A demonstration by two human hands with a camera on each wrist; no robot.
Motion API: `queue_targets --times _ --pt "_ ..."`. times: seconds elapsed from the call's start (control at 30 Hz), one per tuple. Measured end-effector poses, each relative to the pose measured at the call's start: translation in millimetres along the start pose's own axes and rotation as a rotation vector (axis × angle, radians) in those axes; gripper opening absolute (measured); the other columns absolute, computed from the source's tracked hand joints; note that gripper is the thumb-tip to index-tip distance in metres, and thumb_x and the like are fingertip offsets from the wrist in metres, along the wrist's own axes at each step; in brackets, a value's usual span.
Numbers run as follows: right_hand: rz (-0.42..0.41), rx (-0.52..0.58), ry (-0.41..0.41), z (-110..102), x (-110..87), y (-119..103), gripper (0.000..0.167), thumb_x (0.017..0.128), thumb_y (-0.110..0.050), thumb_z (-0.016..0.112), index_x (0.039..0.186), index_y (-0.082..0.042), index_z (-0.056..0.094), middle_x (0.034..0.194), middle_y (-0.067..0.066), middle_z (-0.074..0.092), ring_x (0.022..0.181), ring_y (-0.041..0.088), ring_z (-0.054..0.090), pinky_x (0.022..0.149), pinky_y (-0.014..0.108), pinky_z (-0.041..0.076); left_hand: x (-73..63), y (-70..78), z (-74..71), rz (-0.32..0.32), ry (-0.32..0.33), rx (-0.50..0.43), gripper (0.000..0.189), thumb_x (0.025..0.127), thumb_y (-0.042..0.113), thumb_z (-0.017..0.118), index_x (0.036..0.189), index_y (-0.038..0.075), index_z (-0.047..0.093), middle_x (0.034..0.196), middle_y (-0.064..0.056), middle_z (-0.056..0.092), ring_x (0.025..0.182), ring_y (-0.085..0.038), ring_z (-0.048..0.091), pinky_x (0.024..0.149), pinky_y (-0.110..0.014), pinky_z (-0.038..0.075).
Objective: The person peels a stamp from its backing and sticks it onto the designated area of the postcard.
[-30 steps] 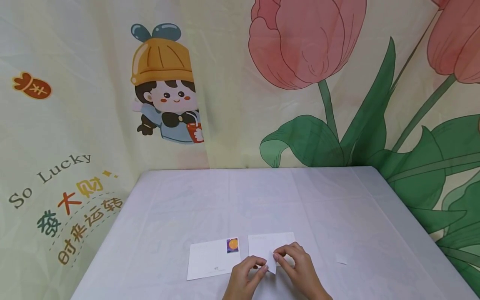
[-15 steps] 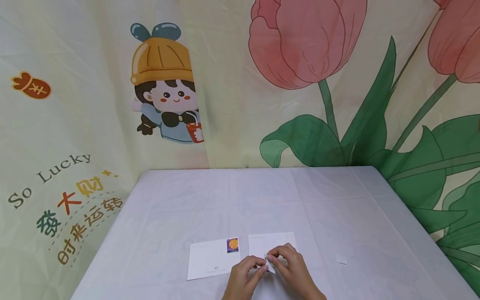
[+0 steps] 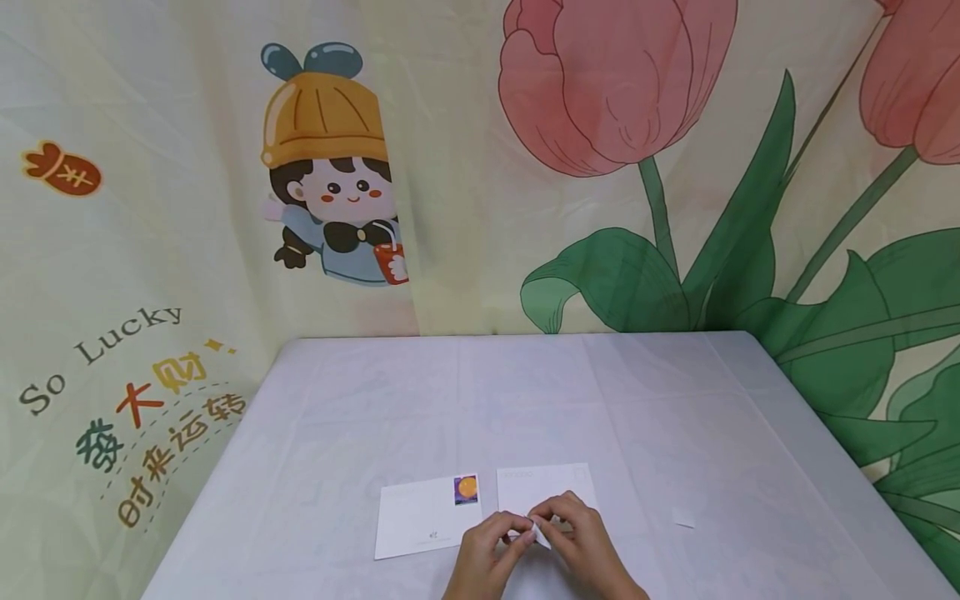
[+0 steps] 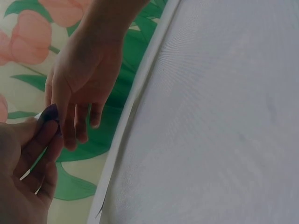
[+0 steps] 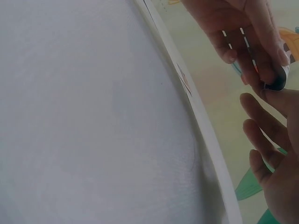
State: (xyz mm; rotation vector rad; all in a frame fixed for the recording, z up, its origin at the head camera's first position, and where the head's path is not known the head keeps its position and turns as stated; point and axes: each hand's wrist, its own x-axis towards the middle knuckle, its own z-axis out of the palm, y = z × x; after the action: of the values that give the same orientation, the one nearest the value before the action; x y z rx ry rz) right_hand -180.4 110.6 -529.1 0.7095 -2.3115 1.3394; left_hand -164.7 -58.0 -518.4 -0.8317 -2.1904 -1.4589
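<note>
My left hand (image 3: 483,558) pinches a small white-backed stamp (image 3: 541,537) between thumb and fingers, just over the front of the table. From the other side my right hand (image 3: 581,537) pinches the stamp's upper edge. Its dark purple face (image 4: 49,113) shows bent in the left wrist view; the fingers hide most of it. Behind the hands lies a blank white postcard (image 3: 543,483), partly covered by them. To its left is another white postcard (image 3: 412,521) with a purple and orange stamp (image 3: 466,490) at its upper right corner.
A small white paper scrap (image 3: 683,520) lies to the right of the hands. White cloth covers the table (image 3: 450,408). A printed curtain (image 3: 450,167) with tulips and a cartoon figure hangs behind it.
My right hand has moved left and slightly down, close against the left fingertips. The stamp, earlier more spread out, now shows less between the fingers. My left hand stays nearly still.
</note>
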Motion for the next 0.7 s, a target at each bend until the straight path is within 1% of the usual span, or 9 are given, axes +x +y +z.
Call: queue_targets --times 0.17,0.23,0.4,0.53,0.63,0.7 --pt "0.000 -0.005 0.005 0.2 -0.3 -0.7 0.011 0.084 -0.011 0.067 0.085 -0.022 0.067 0.080 -0.018 0.063 0.072 0.002 0.051 0.061 0.024 0.045 1.8 2.4 -0.1 0.011 -0.003 -0.013 0.010 0.077 -0.008 0.067 0.083 0.000 0.063 0.074 -0.005 0.064 0.063 -0.013 0.056 0.056 -0.022 0.045" --pt "-0.004 -0.009 0.012 0.1 -0.2 -0.7 0.010 0.084 -0.011 0.067 0.085 -0.022 0.067 0.082 -0.018 0.063 0.073 0.003 0.051 0.062 0.025 0.046 2.1 3.1 -0.1 0.015 -0.002 -0.019 0.009 0.078 -0.007 0.066 0.083 -0.001 0.062 0.074 -0.005 0.064 0.063 -0.014 0.056 0.056 -0.022 0.045" --pt "-0.009 0.008 0.038 -1.4 0.3 -0.3 0.014 0.082 -0.010 0.070 0.088 -0.022 0.069 0.084 -0.017 0.064 0.076 0.006 0.052 0.064 0.027 0.045 0.9 1.1 0.1 0.020 -0.008 -0.013 0.006 0.083 0.001 0.065 0.087 0.005 0.063 0.078 0.000 0.064 0.067 -0.009 0.056 0.058 -0.021 0.046" --pt "0.021 0.065 0.063 -3.5 0.7 -2.1 0.021 0.078 -0.007 0.073 0.092 -0.021 0.067 0.083 -0.012 0.064 0.076 0.009 0.054 0.064 0.029 0.045 0.2 -1.7 1.5 0.034 -0.011 -0.022 0.008 0.085 0.005 0.065 0.090 0.011 0.063 0.081 0.004 0.063 0.071 -0.005 0.055 0.059 -0.021 0.046" --pt "0.033 0.098 0.068 -4.1 0.5 -3.7 0.022 0.078 -0.006 0.072 0.094 -0.020 0.064 0.082 -0.009 0.064 0.075 0.008 0.057 0.065 0.031 0.046 0.6 -1.4 2.4 0.035 -0.006 -0.030 0.007 0.085 0.007 0.064 0.090 0.013 0.063 0.081 0.005 0.063 0.072 -0.004 0.055 0.059 -0.021 0.046" --pt "0.034 0.103 0.066 -4.2 0.4 -4.8 0.020 0.080 -0.006 0.071 0.093 -0.019 0.063 0.081 -0.009 0.065 0.075 0.007 0.060 0.067 0.030 0.046 1.0 -0.8 2.6 0.038 -0.002 -0.029 0.007 0.086 0.008 0.064 0.090 0.013 0.063 0.081 0.005 0.063 0.071 -0.004 0.054 0.059 -0.021 0.046"
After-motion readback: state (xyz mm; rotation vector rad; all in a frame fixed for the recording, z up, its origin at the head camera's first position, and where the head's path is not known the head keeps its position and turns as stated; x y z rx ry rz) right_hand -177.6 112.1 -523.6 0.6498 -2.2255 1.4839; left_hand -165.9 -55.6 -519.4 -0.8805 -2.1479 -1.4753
